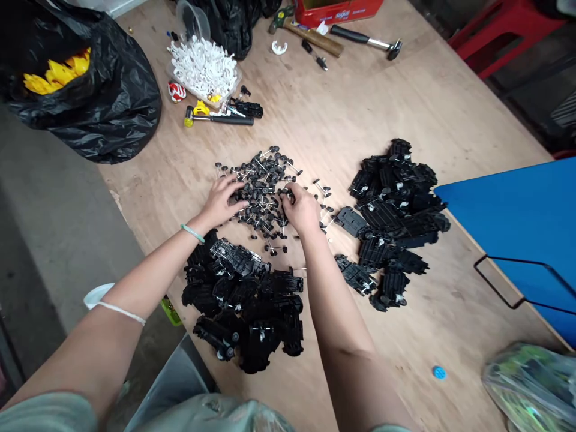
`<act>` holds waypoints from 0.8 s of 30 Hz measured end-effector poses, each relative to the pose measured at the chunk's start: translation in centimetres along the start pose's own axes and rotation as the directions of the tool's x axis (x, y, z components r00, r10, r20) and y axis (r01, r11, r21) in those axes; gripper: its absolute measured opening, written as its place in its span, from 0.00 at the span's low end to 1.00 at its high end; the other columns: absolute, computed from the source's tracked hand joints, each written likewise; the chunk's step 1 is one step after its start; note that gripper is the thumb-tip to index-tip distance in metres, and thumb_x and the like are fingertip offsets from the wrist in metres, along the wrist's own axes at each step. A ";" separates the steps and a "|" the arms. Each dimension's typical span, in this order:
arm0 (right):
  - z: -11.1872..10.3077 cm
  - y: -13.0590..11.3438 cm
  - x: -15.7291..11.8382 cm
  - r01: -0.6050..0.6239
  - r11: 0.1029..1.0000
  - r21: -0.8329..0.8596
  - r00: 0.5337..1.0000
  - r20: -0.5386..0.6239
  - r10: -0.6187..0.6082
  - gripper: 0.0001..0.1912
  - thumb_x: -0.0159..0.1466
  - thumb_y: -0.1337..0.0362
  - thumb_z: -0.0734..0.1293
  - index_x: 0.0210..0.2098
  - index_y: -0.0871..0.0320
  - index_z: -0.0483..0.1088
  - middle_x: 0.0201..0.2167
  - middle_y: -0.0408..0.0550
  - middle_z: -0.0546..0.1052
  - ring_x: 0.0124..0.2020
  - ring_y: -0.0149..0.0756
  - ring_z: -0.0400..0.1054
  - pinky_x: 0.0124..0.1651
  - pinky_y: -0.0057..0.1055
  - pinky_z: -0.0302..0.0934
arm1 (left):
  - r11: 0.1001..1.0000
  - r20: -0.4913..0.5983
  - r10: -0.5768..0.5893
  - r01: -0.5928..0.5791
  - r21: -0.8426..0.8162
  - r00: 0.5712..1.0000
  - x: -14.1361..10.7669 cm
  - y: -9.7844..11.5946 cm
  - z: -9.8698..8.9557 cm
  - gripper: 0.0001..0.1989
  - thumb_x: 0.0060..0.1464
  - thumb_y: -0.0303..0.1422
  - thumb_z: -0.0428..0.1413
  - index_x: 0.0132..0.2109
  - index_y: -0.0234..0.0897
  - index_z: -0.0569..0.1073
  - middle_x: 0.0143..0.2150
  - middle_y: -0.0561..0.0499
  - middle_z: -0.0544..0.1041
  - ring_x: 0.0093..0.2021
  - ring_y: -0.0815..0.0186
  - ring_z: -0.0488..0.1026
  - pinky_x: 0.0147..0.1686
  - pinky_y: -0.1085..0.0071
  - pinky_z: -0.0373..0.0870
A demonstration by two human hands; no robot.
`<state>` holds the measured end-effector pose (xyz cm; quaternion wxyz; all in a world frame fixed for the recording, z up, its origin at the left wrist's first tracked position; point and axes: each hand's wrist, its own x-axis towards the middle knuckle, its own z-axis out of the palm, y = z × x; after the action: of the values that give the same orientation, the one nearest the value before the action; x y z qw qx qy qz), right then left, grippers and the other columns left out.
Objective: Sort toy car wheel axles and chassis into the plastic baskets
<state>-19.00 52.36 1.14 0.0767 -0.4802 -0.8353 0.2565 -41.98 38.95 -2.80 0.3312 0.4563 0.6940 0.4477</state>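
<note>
Grip first: left hand (221, 203) is loose, fingers spread and bent over the left edge of the wheel-axle heap (263, 201), nothing clearly pinched. Right hand (302, 209) is at the opposite edge, thumb and fingers drawn in with a small gap, wheels right at the tips; can't tell if one is held. Hands either side probably keep the loose pieces corralled, since wheels roll.

Near side: clear plastic bag (533, 387) at near right, blue cap (439, 372) lying on the wooden table (454, 300) beside it. Near chassis pile (270, 306) sits below the left hand, between the forearms; within easy reach, my read. Units overlap at mixed angles, so looks dumped, not stacked.

Right chassis pile (396, 216) is right of the right hand, apart from the near one; separation likely stops the two mixing. Wheel-axle heap is mid-table between the hands, with a few strays on its right. Central spot suits both hands.

Farther: small mallet (220, 119) lies just in front of the tub of white parts (204, 69); tub walls contain the small stuff. Black bag (121, 90) at left has its mouth open, yellow parts (58, 73) showing. Far edge: wooden-handled hammer (310, 37), black-handled hammer (366, 41), red box (339, 12), all out of the hands' way.
</note>
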 end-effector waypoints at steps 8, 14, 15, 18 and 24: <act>-0.4 -1.3 1.1 0.007 0.990 0.141 1.000 0.015 -0.010 0.18 0.70 0.49 0.66 0.51 0.52 0.78 0.34 0.49 0.81 0.37 0.47 0.76 0.45 0.43 0.70 | 0.999 -0.072 -0.024 0.022 -0.037 0.997 -1.7 1.2 -0.5 0.04 0.57 0.33 0.63 0.35 0.42 0.76 0.53 0.45 0.79 0.59 0.51 0.72 0.69 0.50 0.63; 2.4 -0.7 7.8 0.005 0.998 0.062 0.999 -0.033 -0.003 0.21 0.67 0.64 0.64 0.59 0.57 0.75 0.54 0.59 0.78 0.51 0.54 0.73 0.57 0.51 0.69 | 0.999 -0.114 -0.015 0.020 0.043 0.993 -0.2 -0.2 -0.1 0.07 0.57 0.24 0.58 0.41 0.41 0.76 0.48 0.45 0.76 0.55 0.53 0.72 0.64 0.56 0.67; 2.5 -0.6 8.0 0.003 0.998 0.059 1.000 -0.010 -0.002 0.20 0.66 0.66 0.64 0.55 0.58 0.76 0.53 0.59 0.79 0.51 0.53 0.73 0.57 0.50 0.69 | 0.998 -0.106 -0.013 0.019 0.052 0.994 -0.2 -0.6 -0.1 0.08 0.57 0.24 0.57 0.40 0.41 0.76 0.47 0.45 0.76 0.54 0.54 0.73 0.63 0.56 0.68; 1.9 0.2 6.5 0.053 0.996 0.069 0.999 -0.001 -0.053 0.15 0.65 0.68 0.62 0.46 0.56 0.77 0.48 0.56 0.80 0.49 0.50 0.73 0.56 0.46 0.69 | 0.997 -0.146 -0.023 0.033 0.063 0.989 -0.7 -2.1 -1.0 0.10 0.58 0.23 0.54 0.42 0.40 0.77 0.48 0.45 0.75 0.51 0.56 0.74 0.59 0.58 0.71; -0.6 2.0 1.3 0.027 1.000 -0.010 0.991 0.128 -0.025 0.14 0.65 0.69 0.63 0.46 0.55 0.78 0.48 0.56 0.82 0.48 0.53 0.75 0.55 0.49 0.69 | 0.993 -0.213 -0.116 0.116 -0.012 0.970 -1.4 -3.7 -2.6 0.13 0.54 0.24 0.58 0.46 0.39 0.79 0.54 0.44 0.74 0.48 0.60 0.74 0.58 0.62 0.72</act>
<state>-17.94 54.48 0.54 0.0236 -0.4523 -0.8462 0.2808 -44.92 36.11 -5.18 0.2802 0.3644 0.7513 0.4736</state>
